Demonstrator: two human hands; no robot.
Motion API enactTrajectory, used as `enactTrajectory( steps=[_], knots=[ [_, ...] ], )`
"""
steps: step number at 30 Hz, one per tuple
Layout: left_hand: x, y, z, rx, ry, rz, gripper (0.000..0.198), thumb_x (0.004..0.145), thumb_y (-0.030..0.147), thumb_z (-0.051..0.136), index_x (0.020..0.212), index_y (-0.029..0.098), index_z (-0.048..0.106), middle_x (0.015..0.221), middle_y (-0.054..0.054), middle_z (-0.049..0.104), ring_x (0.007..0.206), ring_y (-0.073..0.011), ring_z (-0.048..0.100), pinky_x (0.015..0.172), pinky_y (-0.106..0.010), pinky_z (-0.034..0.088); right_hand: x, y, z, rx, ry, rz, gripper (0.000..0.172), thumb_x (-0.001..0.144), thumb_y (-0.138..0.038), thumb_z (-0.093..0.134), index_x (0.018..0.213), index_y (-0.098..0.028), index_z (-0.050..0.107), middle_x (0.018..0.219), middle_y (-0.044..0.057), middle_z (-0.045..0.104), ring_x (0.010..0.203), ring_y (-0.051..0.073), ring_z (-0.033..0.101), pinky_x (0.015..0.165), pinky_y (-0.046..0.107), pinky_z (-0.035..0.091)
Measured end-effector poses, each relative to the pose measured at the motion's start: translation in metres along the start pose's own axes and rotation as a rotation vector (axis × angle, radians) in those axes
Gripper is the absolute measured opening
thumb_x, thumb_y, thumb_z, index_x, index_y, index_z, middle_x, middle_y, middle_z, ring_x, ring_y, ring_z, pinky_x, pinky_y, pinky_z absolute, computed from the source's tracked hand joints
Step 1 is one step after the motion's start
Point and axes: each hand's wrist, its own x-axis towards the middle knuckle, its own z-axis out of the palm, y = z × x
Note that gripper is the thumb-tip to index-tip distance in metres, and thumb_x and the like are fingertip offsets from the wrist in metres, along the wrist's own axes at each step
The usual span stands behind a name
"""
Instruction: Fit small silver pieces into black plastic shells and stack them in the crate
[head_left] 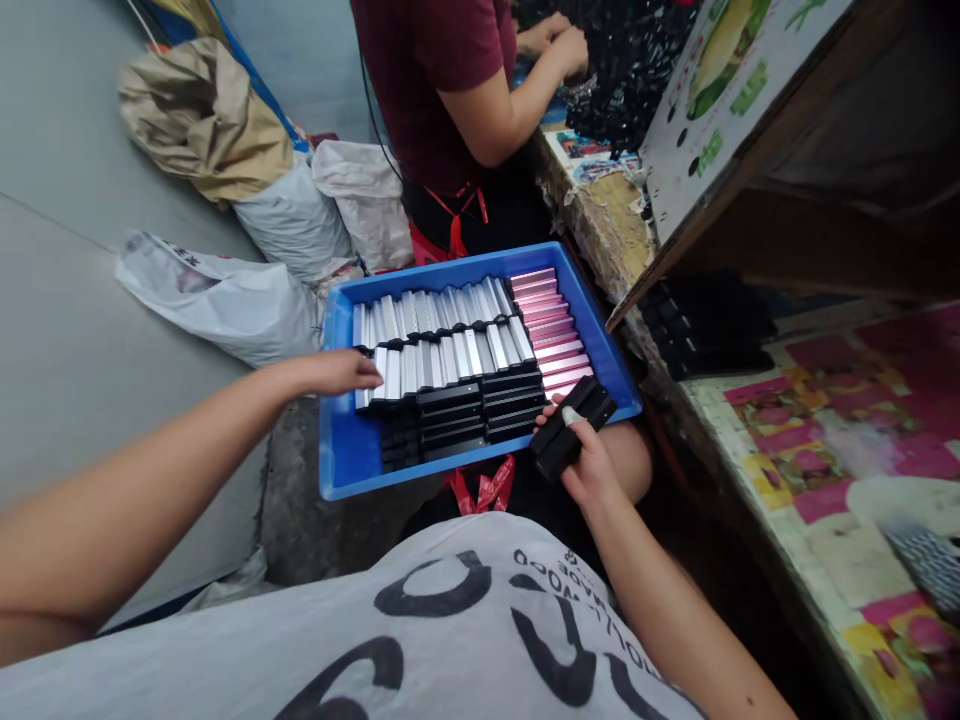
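Black metal pieces [574, 428] are held firmly in the right hand [592, 470], its fingers closed around them, just above the edge of the blue plastic tray [337, 450]. The left hand [341, 373] is half open and empty, beside silver pieces [442, 350]. A weak grip could let the black pieces slip and fall.

Silver metal bars [435, 350] at the back of a blue plastic tray [337, 470], pink metal bars [547, 325] down its right side, black metal bars [450, 420] up front, white plastic sacks [292, 225] off left, paper-covered wooden bench [825, 450] right
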Motion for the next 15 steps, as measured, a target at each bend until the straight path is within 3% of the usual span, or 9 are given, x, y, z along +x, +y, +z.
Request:
enactTrajectory(
  steps=[2,5,8,10,12,14,15],
  knots=[
    [-0.025,0.025,-0.044,-0.156,0.134,0.153,0.040,0.084,0.044,0.046,0.111,0.020,0.061,0.106,0.001,0.066,0.098,-0.0163,0.058,0.086,-0.022,0.041,-0.001,-0.010,0.004,0.017,-0.017,-0.043,0.029,0.066,-0.023,0.066,0.094,-0.023,0.060,0.080,-0.002,0.065,0.074,0.014,0.062,0.071,0.030,0.051],
    [-0.058,0.100,-0.090,-0.356,0.281,0.410,0.046,0.083,0.046,0.047,0.122,0.023,0.055,0.110,0.003,0.063,0.104,-0.0175,0.056,0.089,-0.026,0.040,-0.007,-0.025,0.011,0.022,-0.018,-0.110,0.025,0.068,-0.025,0.065,0.092,-0.023,0.059,0.080,-0.003,0.064,0.074,0.014,0.062,0.073,0.032,0.052],
    [-0.072,0.185,-0.110,-0.351,0.307,0.706,0.043,0.080,0.043,0.052,0.119,0.025,0.058,0.112,0.004,0.063,0.105,-0.0177,0.055,0.090,-0.025,0.040,-0.020,-0.041,0.015,0.059,0.037,-0.138,0.024,0.068,-0.028,0.065,0.090,-0.021,0.059,0.077,-0.002,0.064,0.070,0.013,0.061,0.069,0.031,0.053],
    [-0.067,0.231,-0.118,-0.286,0.338,0.894,0.043,0.078,0.043,0.054,0.117,0.024,0.060,0.112,0.003,0.063,0.105,-0.0175,0.056,0.091,-0.023,0.039,-0.027,-0.053,0.013,0.098,0.095,-0.150,0.025,0.068,-0.031,0.066,0.089,-0.020,0.060,0.075,-0.001,0.065,0.067,0.013,0.062,0.066,0.030,0.053],
    [-0.054,0.270,-0.128,-0.208,0.485,0.929,0.044,0.078,0.044,0.053,0.116,0.021,0.060,0.109,0.000,0.064,0.101,-0.0189,0.058,0.090,-0.025,0.040,-0.028,-0.068,0.007,0.140,0.176,-0.191,0.025,0.068,-0.032,0.065,0.088,-0.019,0.060,0.074,-0.001,0.065,0.065,0.013,0.062,0.063,0.030,0.053],
    [-0.043,0.307,-0.136,-0.150,0.655,0.854,0.047,0.080,0.043,0.050,0.118,0.017,0.059,0.107,-0.005,0.065,0.100,-0.0216,0.059,0.091,-0.028,0.041,-0.026,-0.086,-0.002,0.152,0.250,-0.281,0.021,0.069,-0.033,0.064,0.084,-0.019,0.059,0.071,-0.001,0.065,0.061,0.012,0.061,0.060,0.028,0.053],
    [-0.041,0.325,-0.138,-0.121,0.677,0.827,0.050,0.081,0.044,0.048,0.121,0.015,0.056,0.109,-0.007,0.065,0.102,-0.0229,0.058,0.091,-0.029,0.041,-0.023,-0.095,-0.006,0.121,0.266,-0.344,0.019,0.069,-0.034,0.064,0.081,-0.019,0.059,0.068,-0.001,0.065,0.059,0.012,0.061,0.059,0.028,0.053]
  ],
)
